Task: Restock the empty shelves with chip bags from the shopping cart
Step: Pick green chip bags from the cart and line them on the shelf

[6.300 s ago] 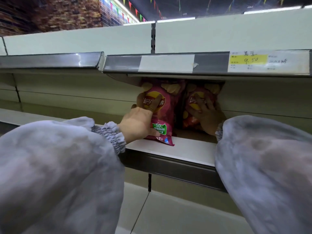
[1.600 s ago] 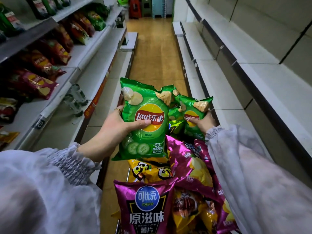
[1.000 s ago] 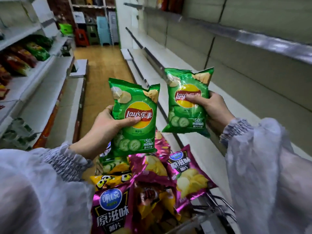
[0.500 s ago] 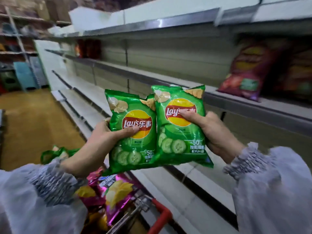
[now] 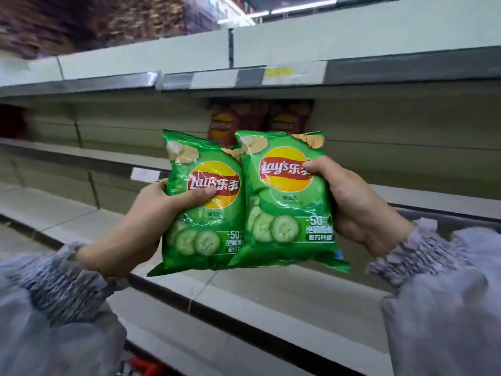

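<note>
- Two packs were held upright side by side in front of the shelving, clear of any shelf: left green chip bag (image 5: 206, 213) and right green chip bag (image 5: 284, 202), the right one's edge overlapping the left one's.
- Left hand (image 5: 151, 213) gripped the left green chip bag at its outer side, thumb across the logo.
- Right hand (image 5: 352, 204) gripped the right green chip bag likewise, thumb on the logo.
- Red chip bags (image 5: 223, 126) stood blurred on the middle shelf (image 5: 81, 153), partly hidden behind the green ones.
- Lower shelf (image 5: 298, 299) lay beneath the hands.
- Price strip (image 5: 292, 74) above carried unreadable labels.
</note>
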Available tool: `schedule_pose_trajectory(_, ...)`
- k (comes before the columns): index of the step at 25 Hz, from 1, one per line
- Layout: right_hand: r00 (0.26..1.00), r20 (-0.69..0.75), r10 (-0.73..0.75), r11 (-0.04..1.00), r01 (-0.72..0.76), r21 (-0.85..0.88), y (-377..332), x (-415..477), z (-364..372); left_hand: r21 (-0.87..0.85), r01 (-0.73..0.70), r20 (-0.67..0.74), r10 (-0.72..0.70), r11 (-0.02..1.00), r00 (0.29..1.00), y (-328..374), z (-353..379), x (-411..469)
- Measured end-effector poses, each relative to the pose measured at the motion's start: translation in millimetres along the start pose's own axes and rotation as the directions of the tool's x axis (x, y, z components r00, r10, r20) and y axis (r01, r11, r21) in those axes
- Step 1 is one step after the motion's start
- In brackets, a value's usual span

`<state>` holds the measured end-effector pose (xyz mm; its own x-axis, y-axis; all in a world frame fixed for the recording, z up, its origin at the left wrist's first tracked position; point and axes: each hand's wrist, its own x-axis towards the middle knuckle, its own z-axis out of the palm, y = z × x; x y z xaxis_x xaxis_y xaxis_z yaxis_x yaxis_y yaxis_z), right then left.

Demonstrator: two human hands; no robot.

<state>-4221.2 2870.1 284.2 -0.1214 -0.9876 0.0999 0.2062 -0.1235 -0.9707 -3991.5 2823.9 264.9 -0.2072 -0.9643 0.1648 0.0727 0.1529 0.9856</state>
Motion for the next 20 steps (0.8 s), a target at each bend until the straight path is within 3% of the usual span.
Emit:
schedule_pose_trajectory(4,0.998,-0.063,0.019,1.000,-0.018,0.021,-22.9,-19.2,-38.5,-0.059,0.039,0.147,-0.030,0.997,0.989,9.2,40.9,6.1)
schedule_pose_trajectory(10,0.986,-0.152,-0.074,0.997,0.076,0.008,-46.9,-24.2,-70.3,-0.074,0.094,0.290,-0.069,0.993,0.955,27.9,78.7,35.8)
schedule_pose_trajectory(15,0.960,-0.232,-0.159,0.987,0.154,-0.040,-57.1,-13.9,-78.3,-0.059,0.099,0.376,-0.069,0.993,0.924,38.6,83.3,76.2)
schedule_pose_trajectory(20,0.900,-0.409,-0.150,0.984,0.094,-0.154,-77.0,14.4,-81.3,-0.056,0.161,0.430,-0.122,0.985,0.894,43.2,67.8,118.5)
